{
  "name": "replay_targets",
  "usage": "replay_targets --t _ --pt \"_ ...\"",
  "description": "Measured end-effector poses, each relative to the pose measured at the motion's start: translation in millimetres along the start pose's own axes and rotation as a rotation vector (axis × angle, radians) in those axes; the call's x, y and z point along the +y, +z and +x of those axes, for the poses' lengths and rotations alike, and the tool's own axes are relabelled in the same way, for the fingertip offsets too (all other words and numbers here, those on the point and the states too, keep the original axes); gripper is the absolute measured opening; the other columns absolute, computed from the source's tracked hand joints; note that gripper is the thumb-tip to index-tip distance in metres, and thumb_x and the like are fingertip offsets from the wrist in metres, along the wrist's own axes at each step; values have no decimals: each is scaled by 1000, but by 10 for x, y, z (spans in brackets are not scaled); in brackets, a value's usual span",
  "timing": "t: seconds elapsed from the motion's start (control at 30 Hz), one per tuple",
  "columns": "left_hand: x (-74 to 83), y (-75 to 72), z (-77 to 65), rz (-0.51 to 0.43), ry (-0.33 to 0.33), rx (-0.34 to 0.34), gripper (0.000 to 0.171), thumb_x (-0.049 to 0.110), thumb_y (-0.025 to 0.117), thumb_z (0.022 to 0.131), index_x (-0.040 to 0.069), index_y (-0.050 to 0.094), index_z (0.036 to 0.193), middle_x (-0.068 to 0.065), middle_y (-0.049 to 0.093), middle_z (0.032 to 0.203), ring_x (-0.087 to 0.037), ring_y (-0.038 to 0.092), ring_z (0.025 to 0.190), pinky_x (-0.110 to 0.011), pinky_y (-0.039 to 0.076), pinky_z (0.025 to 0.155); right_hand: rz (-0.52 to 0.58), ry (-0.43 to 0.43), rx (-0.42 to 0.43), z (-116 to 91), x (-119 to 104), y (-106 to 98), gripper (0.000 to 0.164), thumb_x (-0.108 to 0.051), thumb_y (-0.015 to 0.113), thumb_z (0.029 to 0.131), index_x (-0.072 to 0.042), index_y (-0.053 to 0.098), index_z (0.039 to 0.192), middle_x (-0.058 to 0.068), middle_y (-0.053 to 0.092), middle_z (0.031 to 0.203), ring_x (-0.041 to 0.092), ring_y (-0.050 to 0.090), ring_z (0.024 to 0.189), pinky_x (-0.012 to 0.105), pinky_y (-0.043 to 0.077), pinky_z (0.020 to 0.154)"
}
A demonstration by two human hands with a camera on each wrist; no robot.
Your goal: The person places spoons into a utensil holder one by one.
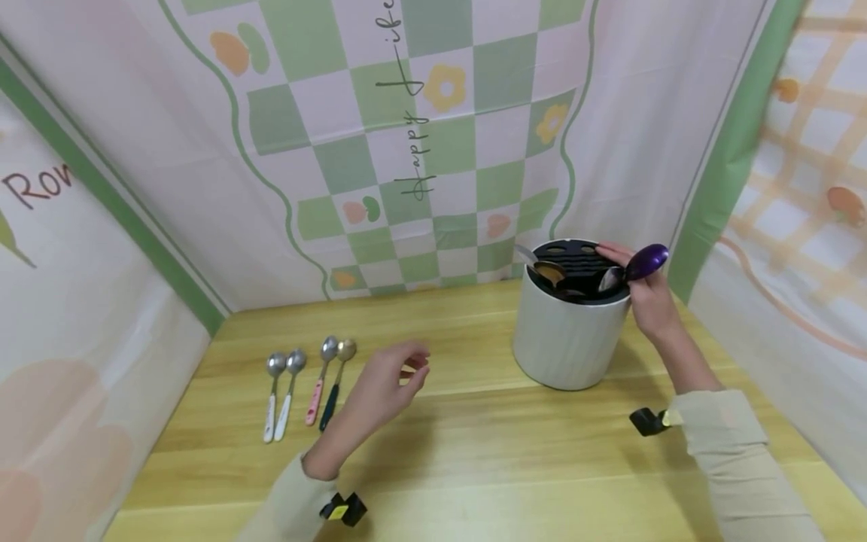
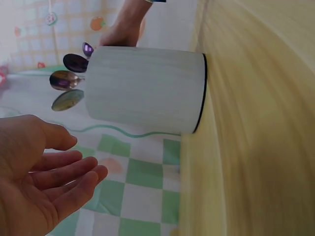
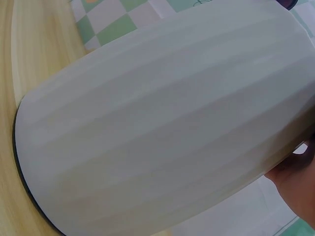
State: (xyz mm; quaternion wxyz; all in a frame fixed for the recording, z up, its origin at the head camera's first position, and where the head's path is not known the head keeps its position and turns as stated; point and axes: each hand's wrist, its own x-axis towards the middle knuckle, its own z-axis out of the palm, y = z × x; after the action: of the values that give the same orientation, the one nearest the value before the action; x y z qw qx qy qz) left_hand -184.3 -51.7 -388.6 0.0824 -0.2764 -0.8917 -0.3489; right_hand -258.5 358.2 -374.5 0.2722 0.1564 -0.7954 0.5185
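Note:
A white ribbed utensil holder (image 1: 569,342) with a black slotted top (image 1: 579,260) stands upright at the back right of the table. Several spoons stick out of it, among them a purple spoon (image 1: 646,262) leaning right and a gold-toned spoon (image 1: 550,272). My right hand (image 1: 653,305) rests against the holder's right side near the rim, fingers stretched along it behind the purple spoon. In the right wrist view the holder's wall hides part of this hand (image 3: 295,189). Over the middle of the table hovers my left hand (image 1: 389,384), fingers loosely bent and nothing in them.
To the left of my left hand lie two white-handled spoons (image 1: 284,395), a pink-handled spoon (image 1: 318,391) and a dark-handled spoon (image 1: 336,388), bowls pointing away. Printed cloth (image 1: 447,143) hangs behind the wooden table (image 1: 488,452) and along both sides.

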Motion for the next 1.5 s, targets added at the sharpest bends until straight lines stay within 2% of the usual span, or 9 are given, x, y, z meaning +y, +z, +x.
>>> replay_targets --t 0.33,0.5,0.77,1.03,1.1,1.17,1.27,1.37,1.5 --pt "-305 -54 -210 50 -115 49 18 3 66 92 3 68 110 -10 73 99 -22 72 92 -27 62 75 -40 16 -6 28 -9 -5 35 -5 40 104 7 58 131 -21 57 134 -10 43 126 12 28 111" --pt "-477 -126 -276 79 -155 93 18 -2 66 88 -2 68 106 -14 73 94 -25 72 87 -26 62 72 -38 12 -10 35 -29 1 35 -7 41 104 6 58 132 -19 57 136 -10 43 126 13 28 112" --pt "-854 -284 -389 266 -248 107 19 -5 68 82 -5 67 101 -18 72 90 -27 71 79 -33 62 68 -34 21 -32 38 -42 17 37 -13 40 106 4 57 133 -16 57 140 -10 43 127 12 27 111" --pt "-1059 -380 -428 323 -370 24 13 -3 69 84 -7 66 96 -22 72 91 -29 72 77 -35 61 66 -44 38 -43 20 -42 11 36 -13 43 105 3 56 135 -1 55 147 -9 41 128 15 26 113" --pt "-1107 -365 -438 357 -392 6 14 0 71 83 -7 67 95 -19 72 85 -24 69 69 -30 59 60 -53 42 -43 15 -41 5 36 -14 43 105 2 56 135 -3 55 146 -10 41 127 14 26 113" --pt "-1159 -341 -443 402 -400 -10 9 2 71 83 -3 65 84 -12 68 73 -18 62 59 -27 53 51 -56 40 -41 8 -42 3 36 -13 43 105 2 56 135 -6 55 146 -10 41 127 14 26 113" --pt "-1222 -302 -447 461 -411 -38 18 5 72 82 5 58 70 -4 58 60 -14 52 50 -25 44 44 -50 30 -36 -4 -42 0 36 -11 43 105 3 56 134 -15 55 141 -10 42 127 13 26 112" --pt "-1224 -287 -441 483 -438 -93 22 8 72 83 8 55 68 -4 56 59 -16 53 51 -27 44 45 -43 24 -35 -15 -37 -6 35 -9 43 105 4 56 134 -18 55 140 -10 42 127 11 27 111" --pt "-1196 -287 -429 460 -481 -148 21 12 73 85 7 57 71 -5 59 64 -18 55 53 -28 46 46 -36 19 -31 -12 -19 -7 35 -7 43 104 6 56 133 -19 55 138 -10 43 127 12 26 112"
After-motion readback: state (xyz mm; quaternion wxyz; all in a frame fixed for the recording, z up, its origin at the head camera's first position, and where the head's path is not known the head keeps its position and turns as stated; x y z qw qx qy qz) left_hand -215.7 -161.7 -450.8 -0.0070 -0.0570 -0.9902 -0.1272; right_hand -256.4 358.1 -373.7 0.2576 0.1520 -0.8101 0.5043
